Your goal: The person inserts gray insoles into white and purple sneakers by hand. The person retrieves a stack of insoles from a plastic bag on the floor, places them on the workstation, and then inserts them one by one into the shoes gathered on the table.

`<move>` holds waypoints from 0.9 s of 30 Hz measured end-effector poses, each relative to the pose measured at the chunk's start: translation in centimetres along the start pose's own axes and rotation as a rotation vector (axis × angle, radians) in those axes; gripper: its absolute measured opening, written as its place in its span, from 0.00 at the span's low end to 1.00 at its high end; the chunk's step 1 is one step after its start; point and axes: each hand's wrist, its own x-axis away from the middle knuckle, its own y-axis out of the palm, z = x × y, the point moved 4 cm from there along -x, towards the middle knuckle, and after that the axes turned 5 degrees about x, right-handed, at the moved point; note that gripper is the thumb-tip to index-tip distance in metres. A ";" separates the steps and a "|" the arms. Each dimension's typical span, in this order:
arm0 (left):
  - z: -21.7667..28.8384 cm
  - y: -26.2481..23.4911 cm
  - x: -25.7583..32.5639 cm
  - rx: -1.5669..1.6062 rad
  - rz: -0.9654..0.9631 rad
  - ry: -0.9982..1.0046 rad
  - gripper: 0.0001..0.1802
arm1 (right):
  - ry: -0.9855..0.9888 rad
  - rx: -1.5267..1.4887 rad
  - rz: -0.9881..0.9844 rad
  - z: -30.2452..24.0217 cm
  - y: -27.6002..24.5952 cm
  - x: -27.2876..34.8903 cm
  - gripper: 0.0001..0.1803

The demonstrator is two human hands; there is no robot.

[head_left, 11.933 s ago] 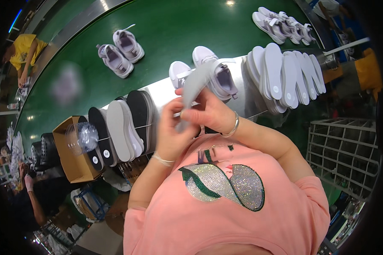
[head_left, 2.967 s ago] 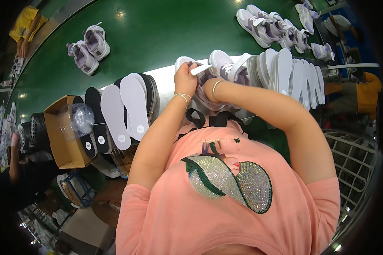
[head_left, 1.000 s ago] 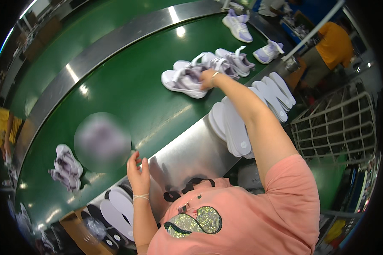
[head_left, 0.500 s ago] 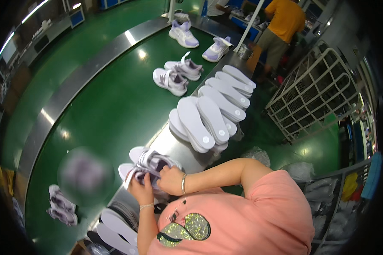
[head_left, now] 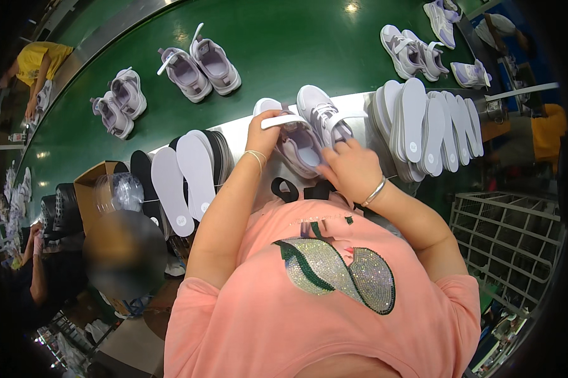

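Note:
A pair of pale lilac-and-white sneakers stands on the metal edge in front of me, toes pointing away. My left hand (head_left: 265,133) is closed on the side of the left sneaker (head_left: 301,150), by its loose white strap (head_left: 286,120). At that shoe's heel is my right hand (head_left: 354,169), its fingers curled against the collar and slightly blurred; its fingertips are partly hidden. The right sneaker (head_left: 318,108) stands alongside, its strap sticking out sideways. A pale insole shows inside the left sneaker.
Stacked white insoles (head_left: 413,120) lie at right, more insoles (head_left: 195,167) at left beside a cardboard box (head_left: 90,195). Other sneaker pairs (head_left: 199,68) sit on the green surface (head_left: 284,44). A wire cart (head_left: 504,233) stands at right; a person in yellow (head_left: 44,62) is far left.
The view has swung round, bringing the left-side insoles and box into fuller view. My hands have moved apart, and the sneakers now point away from me.

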 end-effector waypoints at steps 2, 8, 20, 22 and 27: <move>0.2 -0.1 0.1 0.026 -0.034 -0.020 0.09 | -0.172 0.000 0.155 -0.8 -0.9 -1.7 0.10; -0.5 -0.3 -1.0 -0.023 -0.138 0.019 0.13 | -0.133 -0.029 0.414 0.3 3.4 -8.5 0.09; -3.9 -0.4 -3.7 -0.115 -0.073 0.131 0.13 | -0.149 -0.112 0.207 0.8 3.7 -10.9 0.05; -2.4 -0.1 -3.0 -0.274 -0.016 0.162 0.14 | -0.201 -0.274 0.193 1.4 3.5 -11.0 0.05; 0.7 -0.1 1.2 -0.371 0.087 0.233 0.14 | 0.019 -1.132 -0.144 3.1 2.0 -8.3 0.05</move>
